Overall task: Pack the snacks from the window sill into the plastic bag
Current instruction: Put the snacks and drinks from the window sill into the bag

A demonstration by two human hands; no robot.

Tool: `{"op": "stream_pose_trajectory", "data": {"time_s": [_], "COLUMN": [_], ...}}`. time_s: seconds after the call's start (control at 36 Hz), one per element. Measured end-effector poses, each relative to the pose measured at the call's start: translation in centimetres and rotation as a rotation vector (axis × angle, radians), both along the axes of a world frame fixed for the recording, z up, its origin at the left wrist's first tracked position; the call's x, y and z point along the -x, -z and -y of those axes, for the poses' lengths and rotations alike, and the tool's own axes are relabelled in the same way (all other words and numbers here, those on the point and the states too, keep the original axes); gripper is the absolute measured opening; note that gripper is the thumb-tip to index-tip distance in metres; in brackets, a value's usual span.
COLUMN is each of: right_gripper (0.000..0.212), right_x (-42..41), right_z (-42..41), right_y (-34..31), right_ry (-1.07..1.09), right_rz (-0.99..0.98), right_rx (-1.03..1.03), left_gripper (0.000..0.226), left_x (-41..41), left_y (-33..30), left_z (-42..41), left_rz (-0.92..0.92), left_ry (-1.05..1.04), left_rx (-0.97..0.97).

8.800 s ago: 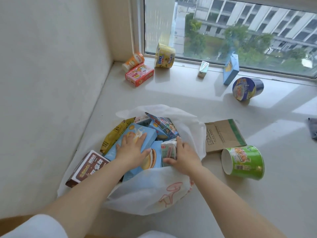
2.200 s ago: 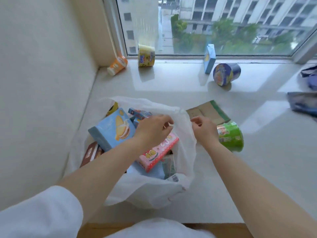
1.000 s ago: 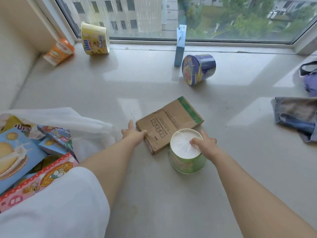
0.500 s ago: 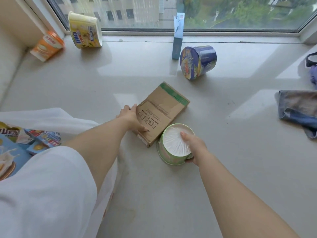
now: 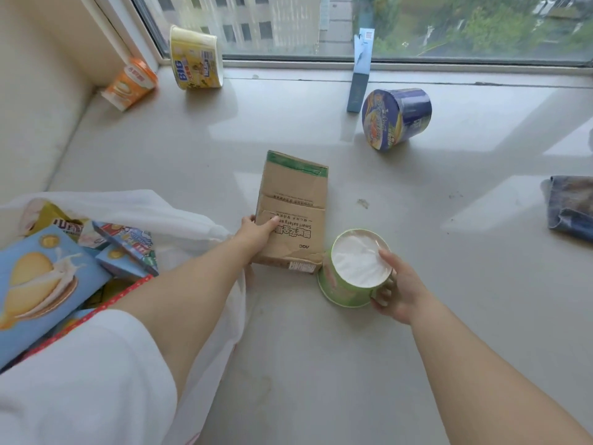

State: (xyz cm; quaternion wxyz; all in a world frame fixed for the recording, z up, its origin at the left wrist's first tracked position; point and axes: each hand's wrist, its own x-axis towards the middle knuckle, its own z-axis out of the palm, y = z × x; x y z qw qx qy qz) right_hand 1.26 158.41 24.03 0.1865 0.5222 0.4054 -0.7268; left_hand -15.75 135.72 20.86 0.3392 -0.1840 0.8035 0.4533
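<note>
Upper-floor flat (apartment blocks (image 5: 256, 24) outside), wide window sill (image 5: 417, 316).

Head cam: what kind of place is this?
Likely an upper-floor flat or dorm room: a wide stone window sill under a window looking down on buildings and trees, with a snack-filled plastic bag on it.

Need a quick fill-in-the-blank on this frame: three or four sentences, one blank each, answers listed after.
1. The right hand holds the ____ cup beside the cardboard box.
2. The left hand takes hold of the brown ____ box.
3. The blue cup near the window lies on its ____.
4. The plastic bag sits to the ____ of the cardboard box.

Missing words: green; cardboard; side; left
</note>
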Motion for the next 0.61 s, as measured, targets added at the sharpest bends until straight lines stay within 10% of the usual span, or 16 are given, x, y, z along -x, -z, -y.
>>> {"op": "stream_pose_trajectory", "data": {"time_s": [0.28,0.44,0.61], "right_gripper": [0.086,0.084,0.105], "right_x": [-0.7,-0.5,-0.2], "right_z": [3.7,6.8,12.8], "right_y": [-1.3,-4.3,-7.5], "right_ry": [0.080,0.438,0.162], "right_rz": [-0.069,-0.358,-0.437], "right_rx": [0.057,0.242,0.176], "left_gripper": [0.082,0.065,0.063], "left_x": [-4.0,-5.6,-6.2], "left_y": [-2.5,-8.8,-13.5], "left_z": [-0.8,0.4,9.4], "left_rz": [-0.083,-0.272,-0.502], "left_ry": [-0.335,-0.375,-0.381], "left_rx": [-0.212,-0.386,-0.424]}}
